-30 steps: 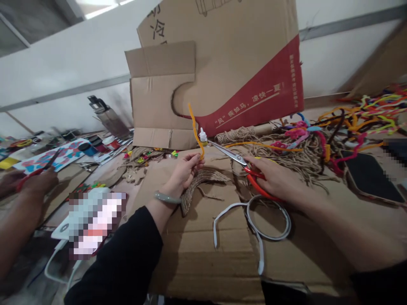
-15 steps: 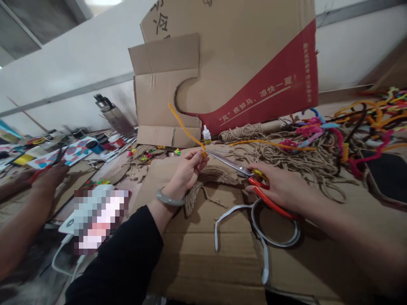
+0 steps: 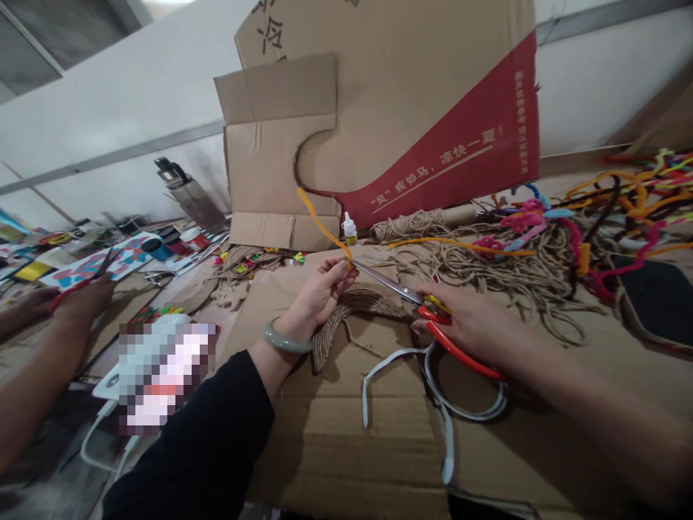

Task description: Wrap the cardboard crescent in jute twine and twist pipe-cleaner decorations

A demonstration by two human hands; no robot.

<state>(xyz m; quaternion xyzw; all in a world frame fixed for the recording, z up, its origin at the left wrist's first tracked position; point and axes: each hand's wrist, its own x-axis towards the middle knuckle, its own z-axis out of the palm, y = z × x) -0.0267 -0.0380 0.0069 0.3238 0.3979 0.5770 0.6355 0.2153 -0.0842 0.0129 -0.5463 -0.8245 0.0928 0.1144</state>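
My left hand [image 3: 323,290] pinches an orange pipe cleaner [image 3: 323,227], its free end slanting up and to the left. In my right hand [image 3: 472,314] is a pair of scissors with red handles [image 3: 460,351]. The scissor tips meet the pipe cleaner right at my left fingertips; whether the blades are parted there is hard to see. Below my hands, a curved piece covered in rows of brown twine [image 3: 368,303] lies on a cardboard sheet [image 3: 346,462]. A ring of white tape [image 3: 471,416] with loose ends rests under my right hand.
A large cardboard panel [image 3: 411,108] stands behind, a small glue bottle [image 3: 349,228] before it. Loose twine [image 3: 530,278], colourful pipe cleaners [image 3: 644,209] and a dark phone [image 3: 657,300] lie right. At left are a white device with cables [image 3: 105,412], a water bottle [image 3: 192,195] and another person's hand [image 3: 86,300] holding scissors.
The pipe cleaner's free end has dipped down and to the right. Both my hands keep their grips, with the scissor tips still at the left fingertips. The whole view has shifted slightly.
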